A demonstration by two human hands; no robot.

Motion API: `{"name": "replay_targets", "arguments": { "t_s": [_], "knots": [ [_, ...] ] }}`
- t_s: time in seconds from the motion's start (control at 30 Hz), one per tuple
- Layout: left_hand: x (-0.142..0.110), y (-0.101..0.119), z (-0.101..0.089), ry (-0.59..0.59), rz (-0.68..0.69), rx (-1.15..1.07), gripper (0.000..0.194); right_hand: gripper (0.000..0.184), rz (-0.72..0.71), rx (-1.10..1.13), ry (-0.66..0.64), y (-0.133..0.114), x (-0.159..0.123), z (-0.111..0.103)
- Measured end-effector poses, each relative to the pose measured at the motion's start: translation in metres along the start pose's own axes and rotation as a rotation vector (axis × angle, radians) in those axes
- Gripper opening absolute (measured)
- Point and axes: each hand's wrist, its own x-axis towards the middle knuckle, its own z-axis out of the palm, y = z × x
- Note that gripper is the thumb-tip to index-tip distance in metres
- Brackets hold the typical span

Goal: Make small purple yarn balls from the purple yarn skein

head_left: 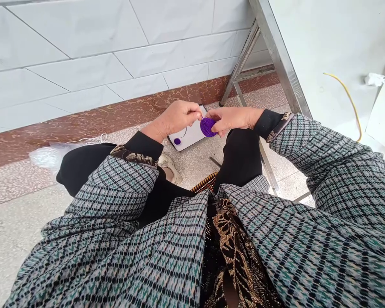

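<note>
A purple ball of yarn (207, 127) is gripped by the fingers of my right hand (232, 119), which wrap its right side. At the ball's upper left edge, my left hand (182, 116) is closed in a pinch on a short purple strand of yarn. Below the hands, a white flat board or box (191, 136) with dark edges lies on the floor. On its left part sits a small purple round piece (177, 141), with a thin dark thread curving up from it towards my left hand.
A metal-legged table (285, 60) stands at the right, with a yellow cord (351, 100) and white paper (383, 111) on its white top. Clear plastic wrapping (46, 156) lies on the floor at the left. A tiled wall (93, 72) runs along the front.
</note>
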Motion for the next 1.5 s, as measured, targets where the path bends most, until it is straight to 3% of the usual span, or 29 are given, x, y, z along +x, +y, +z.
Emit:
{"name": "replay_targets", "arguments": {
  "t_s": [0.07,0.17,0.27,0.37,0.43,0.57,0.67,0.77,0.87,1.03,1.13,1.27,1.37,1.43,1.5],
  "knots": [
    [0.004,-0.008,-0.001,0.064,-0.038,0.004,0.023,0.033,-0.049,0.114,-0.012,-0.008,-0.005,0.001],
    [0.007,-0.013,0.003,0.058,-0.060,0.036,0.023,0.032,-0.135,0.300,0.091,-0.018,-0.008,0.002],
    [0.005,-0.003,0.011,-0.101,0.018,0.053,0.022,0.027,-0.207,0.400,0.309,-0.019,-0.004,-0.001],
    [-0.001,0.012,0.014,-0.295,0.108,0.029,0.022,0.031,-0.168,0.283,0.458,-0.010,0.004,-0.005],
    [-0.004,0.018,0.012,-0.296,0.124,0.024,0.023,0.038,-0.094,0.107,0.399,-0.002,0.007,-0.007],
    [-0.005,0.013,0.001,-0.045,0.068,0.052,0.025,0.038,-0.009,-0.105,0.089,0.004,0.004,-0.006],
    [0.000,-0.001,-0.002,0.058,0.015,0.064,0.024,0.033,-0.030,-0.036,-0.022,-0.002,-0.002,-0.002],
    [0.006,-0.013,0.002,0.082,-0.026,0.071,0.023,0.033,-0.064,0.098,-0.010,-0.010,-0.006,0.002],
    [0.009,-0.015,0.009,0.007,-0.038,0.086,0.023,0.035,-0.107,0.222,0.088,-0.016,-0.007,0.005],
    [0.003,0.000,0.016,-0.291,0.072,0.045,0.022,0.035,-0.171,0.179,0.337,-0.012,0.003,0.002],
    [-0.003,0.012,0.013,-0.356,0.114,0.016,0.022,0.039,-0.127,0.017,0.313,-0.002,0.008,-0.005],
    [-0.007,0.013,0.000,-0.116,0.078,0.021,0.023,0.039,0.005,-0.164,0.072,0.003,0.003,-0.007],
    [-0.003,0.001,-0.005,0.073,0.009,0.032,0.024,0.036,-0.044,-0.077,-0.077,-0.003,-0.003,-0.001],
    [0.002,-0.009,-0.004,0.132,-0.038,0.046,0.027,0.036,-0.115,0.059,-0.053,-0.008,-0.006,0.002],
    [0.005,-0.014,0.000,0.124,-0.074,0.068,0.027,0.036,-0.160,0.186,0.059,-0.013,-0.006,0.003]
  ]
}}
